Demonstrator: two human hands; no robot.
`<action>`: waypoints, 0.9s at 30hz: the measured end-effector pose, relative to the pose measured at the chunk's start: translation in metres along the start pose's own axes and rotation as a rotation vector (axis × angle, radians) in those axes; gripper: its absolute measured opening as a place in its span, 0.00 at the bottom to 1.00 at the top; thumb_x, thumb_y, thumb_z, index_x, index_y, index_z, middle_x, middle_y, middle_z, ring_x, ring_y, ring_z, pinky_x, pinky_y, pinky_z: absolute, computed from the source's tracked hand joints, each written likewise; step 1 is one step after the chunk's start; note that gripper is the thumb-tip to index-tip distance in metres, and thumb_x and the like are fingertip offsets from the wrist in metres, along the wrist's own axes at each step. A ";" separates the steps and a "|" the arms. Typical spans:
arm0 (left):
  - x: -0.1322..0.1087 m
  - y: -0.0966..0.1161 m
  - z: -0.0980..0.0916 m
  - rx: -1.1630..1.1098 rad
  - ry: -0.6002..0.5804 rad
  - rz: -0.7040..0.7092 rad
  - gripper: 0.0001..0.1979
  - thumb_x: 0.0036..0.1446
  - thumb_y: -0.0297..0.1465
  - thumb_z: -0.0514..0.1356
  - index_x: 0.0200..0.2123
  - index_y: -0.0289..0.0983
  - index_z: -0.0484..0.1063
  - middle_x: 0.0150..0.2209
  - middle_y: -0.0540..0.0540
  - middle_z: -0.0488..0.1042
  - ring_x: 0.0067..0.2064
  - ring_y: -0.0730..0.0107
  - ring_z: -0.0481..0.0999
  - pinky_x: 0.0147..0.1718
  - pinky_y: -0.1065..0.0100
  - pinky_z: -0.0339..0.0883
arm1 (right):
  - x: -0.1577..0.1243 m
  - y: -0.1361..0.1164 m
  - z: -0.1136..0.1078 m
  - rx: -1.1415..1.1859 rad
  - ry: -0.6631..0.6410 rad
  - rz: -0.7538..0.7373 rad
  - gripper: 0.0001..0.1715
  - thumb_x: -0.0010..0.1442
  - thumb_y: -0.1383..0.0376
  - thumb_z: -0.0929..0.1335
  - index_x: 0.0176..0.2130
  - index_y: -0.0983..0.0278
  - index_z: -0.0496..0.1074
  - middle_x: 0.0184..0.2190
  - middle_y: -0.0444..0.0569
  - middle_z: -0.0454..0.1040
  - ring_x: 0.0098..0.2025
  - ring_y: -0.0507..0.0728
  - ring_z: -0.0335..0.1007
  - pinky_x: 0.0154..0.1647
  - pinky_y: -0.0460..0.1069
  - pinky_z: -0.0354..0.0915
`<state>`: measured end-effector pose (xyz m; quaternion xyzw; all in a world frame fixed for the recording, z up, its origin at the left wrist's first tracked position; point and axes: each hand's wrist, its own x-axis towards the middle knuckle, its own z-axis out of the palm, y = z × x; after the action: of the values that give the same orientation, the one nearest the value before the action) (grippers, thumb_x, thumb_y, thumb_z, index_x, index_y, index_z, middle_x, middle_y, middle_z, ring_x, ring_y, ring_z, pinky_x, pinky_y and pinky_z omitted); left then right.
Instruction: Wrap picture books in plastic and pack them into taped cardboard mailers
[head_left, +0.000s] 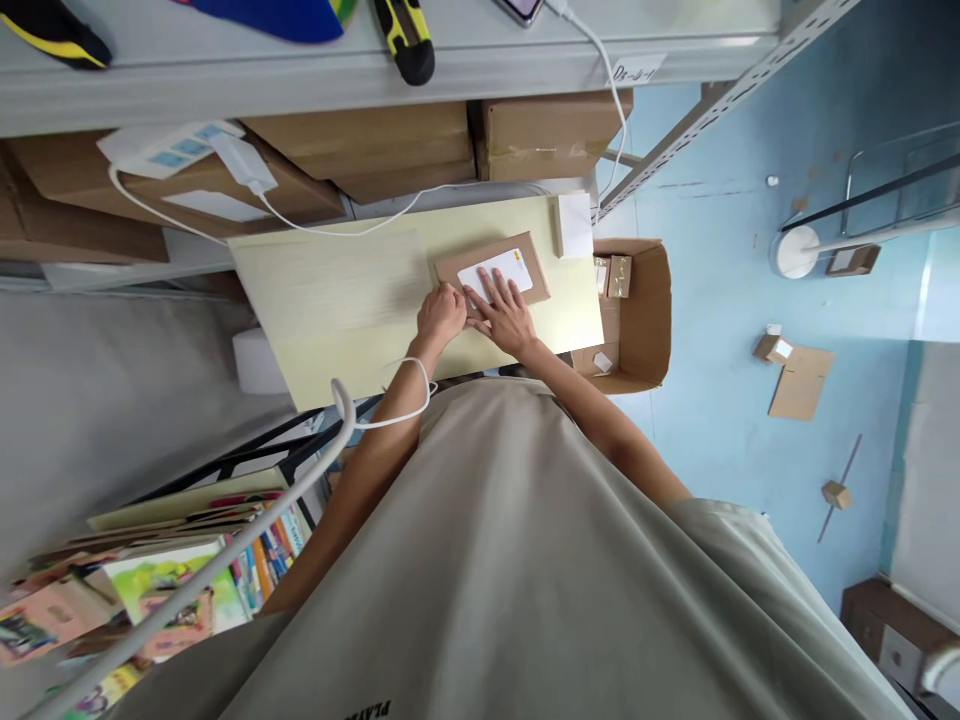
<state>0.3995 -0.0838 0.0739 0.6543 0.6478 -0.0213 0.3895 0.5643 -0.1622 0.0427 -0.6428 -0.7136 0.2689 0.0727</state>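
A flat brown cardboard box (536, 270) with a white label (516, 262) on its top lies on the pale yellow tabletop (330, 300). My right hand (506, 315) rests on the label with its fingers spread and flat. At the box's near left corner, my left hand (442, 312) is closed, its fingers curled against the cardboard. The fingertips of that hand are partly hidden. A small white box (574, 226) stands at the table's far right corner.
An open carton (649, 315) with small boxes inside stands right of the table. A white cable (360, 232) crosses the far table edge. Above is a metal shelf (300, 80) with a yellow-black cutter (407, 40). A grey tube (300, 490) rises at lower left, near books (262, 560).
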 end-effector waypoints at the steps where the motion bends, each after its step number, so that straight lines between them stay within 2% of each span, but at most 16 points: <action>1: -0.001 -0.002 0.002 -0.027 0.025 0.011 0.18 0.76 0.30 0.51 0.54 0.37 0.81 0.60 0.27 0.84 0.69 0.41 0.80 0.72 0.49 0.68 | -0.008 0.014 -0.004 0.020 0.039 0.048 0.48 0.82 0.37 0.58 0.85 0.59 0.59 0.89 0.55 0.47 0.92 0.68 0.33 0.91 0.73 0.35; 5: -0.010 -0.022 0.013 -0.229 0.122 -0.012 0.15 0.74 0.30 0.52 0.52 0.40 0.79 0.57 0.33 0.86 0.62 0.52 0.84 0.66 0.55 0.74 | -0.029 0.078 -0.016 0.162 0.291 0.407 0.59 0.79 0.31 0.57 0.87 0.68 0.52 0.89 0.67 0.45 0.92 0.72 0.36 0.88 0.79 0.40; 6: -0.013 -0.029 0.016 -0.296 0.139 -0.050 0.15 0.73 0.30 0.53 0.54 0.40 0.78 0.57 0.34 0.86 0.59 0.55 0.86 0.63 0.57 0.76 | -0.031 0.088 -0.017 0.223 0.319 0.467 0.59 0.79 0.31 0.57 0.86 0.68 0.52 0.88 0.68 0.47 0.91 0.72 0.39 0.87 0.77 0.45; 8: -0.020 -0.043 0.020 -0.427 0.135 -0.115 0.18 0.69 0.29 0.56 0.58 0.38 0.76 0.60 0.34 0.85 0.57 0.58 0.87 0.61 0.58 0.78 | -0.032 0.095 -0.012 0.363 0.306 0.537 0.56 0.80 0.33 0.56 0.85 0.68 0.55 0.85 0.69 0.57 0.88 0.70 0.53 0.85 0.72 0.56; 10: -0.027 -0.054 0.022 -0.544 0.075 -0.125 0.23 0.63 0.27 0.59 0.61 0.37 0.75 0.64 0.33 0.84 0.60 0.58 0.87 0.63 0.57 0.79 | -0.031 0.083 -0.004 0.496 0.264 0.576 0.52 0.81 0.36 0.56 0.82 0.67 0.61 0.79 0.69 0.69 0.80 0.68 0.70 0.79 0.66 0.68; 12: -0.033 -0.061 0.020 -0.632 0.017 -0.099 0.28 0.58 0.26 0.62 0.64 0.37 0.75 0.66 0.32 0.83 0.65 0.55 0.86 0.66 0.55 0.78 | -0.033 0.059 0.004 0.590 0.272 0.621 0.49 0.80 0.37 0.58 0.80 0.67 0.65 0.74 0.69 0.76 0.71 0.68 0.79 0.73 0.64 0.74; 15: -0.042 -0.068 0.007 -0.693 0.061 -0.053 0.35 0.57 0.27 0.66 0.69 0.37 0.73 0.69 0.31 0.81 0.70 0.51 0.83 0.70 0.53 0.77 | -0.046 0.022 0.006 0.650 0.365 0.640 0.49 0.76 0.37 0.63 0.78 0.66 0.67 0.69 0.67 0.82 0.67 0.68 0.82 0.69 0.64 0.77; 18: -0.049 -0.072 -0.012 -0.729 0.112 0.033 0.31 0.63 0.32 0.68 0.69 0.36 0.74 0.70 0.31 0.80 0.71 0.53 0.82 0.70 0.56 0.76 | -0.061 0.001 -0.009 0.653 0.449 0.558 0.44 0.76 0.37 0.64 0.72 0.64 0.75 0.62 0.64 0.86 0.62 0.66 0.85 0.65 0.61 0.79; 20: -0.051 -0.073 -0.023 -0.715 0.113 0.050 0.25 0.68 0.36 0.67 0.65 0.35 0.77 0.68 0.32 0.82 0.66 0.54 0.86 0.66 0.59 0.79 | -0.065 -0.003 -0.021 0.617 0.471 0.551 0.40 0.75 0.37 0.66 0.64 0.63 0.81 0.56 0.62 0.89 0.56 0.66 0.87 0.59 0.58 0.81; 23: -0.047 -0.073 -0.030 -0.585 0.123 -0.008 0.17 0.72 0.38 0.65 0.58 0.36 0.82 0.63 0.34 0.86 0.58 0.54 0.89 0.61 0.58 0.81 | -0.059 0.001 -0.032 0.516 0.411 0.619 0.39 0.72 0.33 0.68 0.51 0.64 0.85 0.46 0.61 0.90 0.50 0.68 0.89 0.55 0.59 0.81; 25: -0.043 -0.073 -0.029 -0.490 0.127 -0.042 0.15 0.75 0.38 0.64 0.56 0.38 0.83 0.61 0.35 0.88 0.56 0.53 0.89 0.59 0.58 0.80 | -0.051 0.006 -0.033 0.487 0.361 0.644 0.41 0.69 0.30 0.70 0.47 0.64 0.85 0.46 0.63 0.90 0.49 0.69 0.89 0.55 0.60 0.81; 27: -0.039 -0.075 -0.025 -0.437 0.116 -0.041 0.15 0.77 0.39 0.62 0.57 0.39 0.83 0.61 0.36 0.87 0.57 0.54 0.89 0.59 0.59 0.79 | -0.045 0.011 -0.033 0.498 0.338 0.652 0.43 0.67 0.28 0.71 0.49 0.64 0.85 0.50 0.66 0.90 0.51 0.70 0.89 0.56 0.62 0.82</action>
<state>0.3167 -0.1136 0.0760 0.5413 0.6715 0.1493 0.4834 0.5965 -0.1957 0.0763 -0.8320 -0.3652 0.3325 0.2526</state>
